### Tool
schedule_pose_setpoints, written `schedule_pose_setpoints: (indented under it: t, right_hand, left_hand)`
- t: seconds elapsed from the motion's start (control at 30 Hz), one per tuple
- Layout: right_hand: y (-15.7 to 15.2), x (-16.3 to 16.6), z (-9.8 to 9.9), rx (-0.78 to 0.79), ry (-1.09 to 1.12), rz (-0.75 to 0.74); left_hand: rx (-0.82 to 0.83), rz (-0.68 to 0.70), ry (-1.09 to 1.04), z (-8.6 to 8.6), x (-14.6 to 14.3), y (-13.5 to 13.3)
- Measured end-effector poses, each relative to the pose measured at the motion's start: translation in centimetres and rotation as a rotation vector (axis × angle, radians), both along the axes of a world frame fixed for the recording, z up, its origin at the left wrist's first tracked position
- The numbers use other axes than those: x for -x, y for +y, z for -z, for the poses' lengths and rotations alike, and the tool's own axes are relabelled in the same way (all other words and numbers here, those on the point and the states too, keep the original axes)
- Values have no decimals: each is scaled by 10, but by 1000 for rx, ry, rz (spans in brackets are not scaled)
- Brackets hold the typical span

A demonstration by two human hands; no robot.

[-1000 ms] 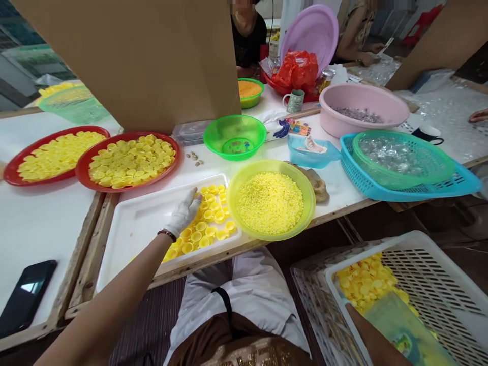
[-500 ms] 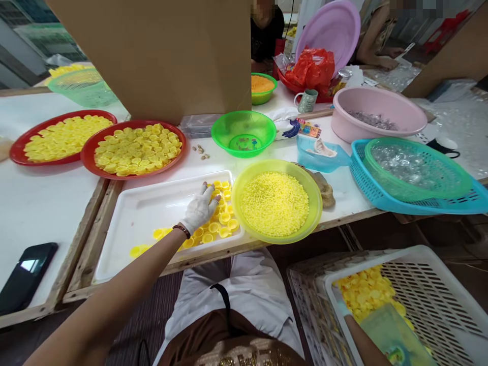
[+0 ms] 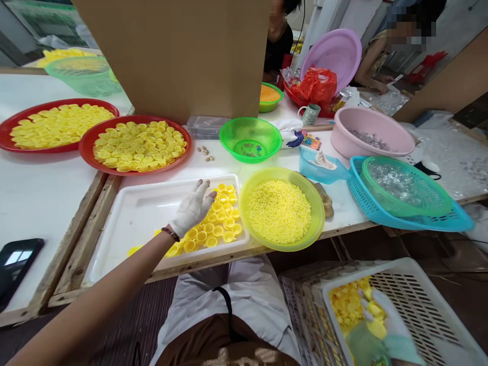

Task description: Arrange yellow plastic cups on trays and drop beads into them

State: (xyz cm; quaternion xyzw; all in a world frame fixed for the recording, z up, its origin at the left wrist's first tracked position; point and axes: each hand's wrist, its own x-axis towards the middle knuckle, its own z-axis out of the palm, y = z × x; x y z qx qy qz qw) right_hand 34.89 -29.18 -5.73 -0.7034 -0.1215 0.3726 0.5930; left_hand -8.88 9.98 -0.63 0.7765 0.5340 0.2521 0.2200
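My left hand (image 3: 192, 208), in a white glove, lies open with its fingers spread on a heap of yellow caps (image 3: 217, 218) at the right end of a white tray (image 3: 133, 218). My right hand (image 3: 381, 317), also gloved, is low at the right inside a white slatted crate (image 3: 419, 300). Its fingers curl round a green scoop (image 3: 362, 346) and some yellow caps (image 3: 348, 305) in the crate. A yellow-green bowl of small yellow beads (image 3: 280, 208) stands right of the tray.
Two red trays of yellow caps (image 3: 139, 145) (image 3: 57, 124) lie at the left behind the white tray. A cardboard sheet (image 3: 179, 56) stands upright. Green bowl (image 3: 249, 138), pink basin (image 3: 369, 134), blue basket (image 3: 407, 193), phone (image 3: 17, 256). Other people sit at the far side.
My left hand has shifted slightly on the caps, its fingers more spread. My right hand has come up into view in the crate, where only the forearm and the scoop showed before.
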Motion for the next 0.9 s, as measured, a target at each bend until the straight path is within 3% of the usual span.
schedule_pose_setpoints:
  t: [0.07,0.13,0.23,0.3,0.37,0.43,0.53,0.63,0.7,0.8,0.9]
  right_hand:
    - [22,-4,-36,-40,112,31]
    - [69,18,-81,-130,182,-89]
    - [172,101,-141,-255,269,-410]
    - [243,178,-160,-304,298,-643]
    - [304,254,-156,-306,267,-822]
    - [351,317,-135,-367,172,-845]
    - [396,374,-87,-441,7,-784]
    - [419,391,-49,-442,-148,-818]
    - [426,387,-38,-377,-207,-923]
    - [433,374,-40,-268,-290,-1091]
    - [441,358,-51,-233,-578,-1222]
  left_hand:
    - [35,-28,-125,-14,17,-1]
    - [197,-55,-419,-28,26,-4]
    - [646,-40,-938,-46,22,-12]
    - [918,36,-1105,-53,17,-17]
    - [1103,138,-1197,-56,19,-18]
    - [1161,171,-1241,-51,31,-13]
    - [974,41,-1095,-35,62,4]
    - [797,-68,-879,-17,91,22]
    - [751,-91,-787,-8,104,28]
    - [648,-87,-621,0,115,27]
    - [479,-85,-442,7,116,24]
